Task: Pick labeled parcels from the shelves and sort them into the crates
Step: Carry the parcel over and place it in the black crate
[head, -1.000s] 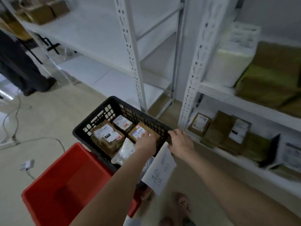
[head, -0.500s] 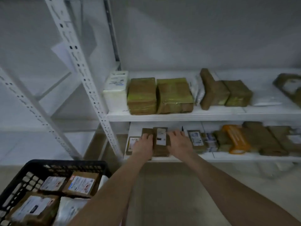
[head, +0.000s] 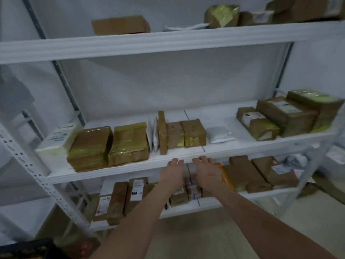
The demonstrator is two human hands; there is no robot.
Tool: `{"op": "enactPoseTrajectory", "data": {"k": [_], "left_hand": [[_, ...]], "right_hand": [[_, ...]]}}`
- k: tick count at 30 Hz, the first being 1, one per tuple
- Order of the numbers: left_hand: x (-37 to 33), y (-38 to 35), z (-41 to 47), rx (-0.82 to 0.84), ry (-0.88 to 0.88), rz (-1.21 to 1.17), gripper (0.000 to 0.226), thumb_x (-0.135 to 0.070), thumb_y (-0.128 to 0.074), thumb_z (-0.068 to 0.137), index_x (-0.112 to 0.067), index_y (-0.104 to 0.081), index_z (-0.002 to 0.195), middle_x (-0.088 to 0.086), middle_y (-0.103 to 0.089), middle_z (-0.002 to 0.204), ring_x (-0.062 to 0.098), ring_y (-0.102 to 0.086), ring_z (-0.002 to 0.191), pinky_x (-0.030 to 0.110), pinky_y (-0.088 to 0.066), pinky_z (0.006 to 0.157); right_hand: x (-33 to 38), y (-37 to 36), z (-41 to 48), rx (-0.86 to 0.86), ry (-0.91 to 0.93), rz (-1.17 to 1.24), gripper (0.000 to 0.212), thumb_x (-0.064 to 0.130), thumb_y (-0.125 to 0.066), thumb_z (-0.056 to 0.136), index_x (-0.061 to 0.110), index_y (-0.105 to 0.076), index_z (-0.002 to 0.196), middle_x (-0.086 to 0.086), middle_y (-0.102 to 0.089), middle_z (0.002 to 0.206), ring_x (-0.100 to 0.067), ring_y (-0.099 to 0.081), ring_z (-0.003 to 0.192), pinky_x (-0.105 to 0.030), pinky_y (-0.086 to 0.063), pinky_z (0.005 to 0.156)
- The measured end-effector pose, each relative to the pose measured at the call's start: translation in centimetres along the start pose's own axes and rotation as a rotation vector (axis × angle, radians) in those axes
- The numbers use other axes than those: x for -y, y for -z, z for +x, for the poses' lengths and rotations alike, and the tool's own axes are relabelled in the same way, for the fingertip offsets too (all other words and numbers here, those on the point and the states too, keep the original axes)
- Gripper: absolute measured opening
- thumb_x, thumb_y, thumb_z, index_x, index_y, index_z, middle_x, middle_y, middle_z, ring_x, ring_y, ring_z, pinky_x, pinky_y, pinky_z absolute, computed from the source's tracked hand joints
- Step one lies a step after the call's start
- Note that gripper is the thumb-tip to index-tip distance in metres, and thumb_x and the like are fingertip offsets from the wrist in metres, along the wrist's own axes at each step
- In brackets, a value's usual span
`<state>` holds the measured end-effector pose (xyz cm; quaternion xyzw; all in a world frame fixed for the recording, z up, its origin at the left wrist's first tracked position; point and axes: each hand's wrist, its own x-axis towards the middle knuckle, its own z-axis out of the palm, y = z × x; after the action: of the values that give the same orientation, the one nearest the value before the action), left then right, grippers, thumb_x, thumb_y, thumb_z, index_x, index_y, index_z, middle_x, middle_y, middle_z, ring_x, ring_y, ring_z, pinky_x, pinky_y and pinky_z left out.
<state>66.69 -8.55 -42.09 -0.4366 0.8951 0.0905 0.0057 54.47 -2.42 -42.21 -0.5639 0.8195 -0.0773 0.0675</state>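
Observation:
Both arms reach forward to the white shelf unit. My left hand (head: 172,171) and my right hand (head: 206,171) are side by side just below the front edge of the middle shelf (head: 119,171), fingers extended and holding nothing. Under the hands, small labeled parcels (head: 193,189) stand on the lower shelf (head: 186,208). Brown taped parcels (head: 110,144) lie on the middle shelf at the left, and more brown boxes (head: 183,134) sit in the centre. A corner of the black crate (head: 26,249) shows at the bottom left.
A white pouch (head: 219,134) and stacked labeled boxes (head: 283,116) lie at the right of the middle shelf. Upright labeled parcels (head: 119,199) stand lower left. An orange mailer (head: 225,174) and brown boxes (head: 261,174) sit lower right. The top shelf (head: 168,40) carries more parcels.
The view has swung from the crates up to the shelf unit. Both hands left the black crate, touched a parcel on the lower shelf, and now sit further right under the middle shelf edge.

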Motion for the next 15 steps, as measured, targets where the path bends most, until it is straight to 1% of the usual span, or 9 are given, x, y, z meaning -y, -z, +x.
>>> {"op": "enactPoseTrajectory", "data": {"k": [4,9,12,15], "left_hand": [[-5.1,0.1,2.9,-0.012,-0.052,-0.018,0.066,-0.014,-0.055,0.091,-0.016,-0.021,0.148,0.007,-0.021,0.152,0.026,-0.029,0.137,0.039,-0.040,0.102],[-9.0,0.3,7.4,-0.072,-0.121,-0.058,0.063,-0.018,-0.052,0.092,-0.018,-0.024,0.149,0.005,-0.022,0.153,0.023,-0.031,0.136,0.036,-0.039,0.101],[-10.4,0.4,10.9,-0.099,-0.162,-0.062,0.061,-0.017,-0.051,0.093,-0.017,-0.025,0.148,0.006,-0.024,0.152,0.024,-0.036,0.132,0.034,-0.039,0.098],[-11.3,0.4,15.0,-0.146,-0.199,-0.077,0.057,-0.016,-0.051,0.092,-0.016,-0.029,0.145,0.007,-0.028,0.148,0.026,-0.037,0.130,0.036,-0.039,0.100]], "right_hand": [[-5.8,1.6,1.2,-0.047,-0.049,0.008,0.058,0.034,-0.058,0.090,0.023,-0.033,0.141,-0.005,-0.033,0.144,-0.027,-0.031,0.131,-0.038,-0.038,0.102],[-10.4,1.8,4.4,-0.042,-0.117,0.055,0.055,0.034,-0.057,0.091,0.023,-0.034,0.140,-0.006,-0.033,0.143,-0.028,-0.034,0.129,-0.040,-0.039,0.102],[-12.2,1.7,7.3,-0.027,-0.145,0.071,0.061,0.037,-0.058,0.091,0.023,-0.029,0.143,-0.006,-0.029,0.146,-0.028,-0.033,0.130,-0.041,-0.038,0.103],[-13.8,2.1,10.8,-0.027,-0.168,0.078,0.069,0.043,-0.056,0.092,0.021,-0.022,0.148,-0.008,-0.022,0.152,-0.030,-0.027,0.136,-0.042,-0.035,0.106]]}}
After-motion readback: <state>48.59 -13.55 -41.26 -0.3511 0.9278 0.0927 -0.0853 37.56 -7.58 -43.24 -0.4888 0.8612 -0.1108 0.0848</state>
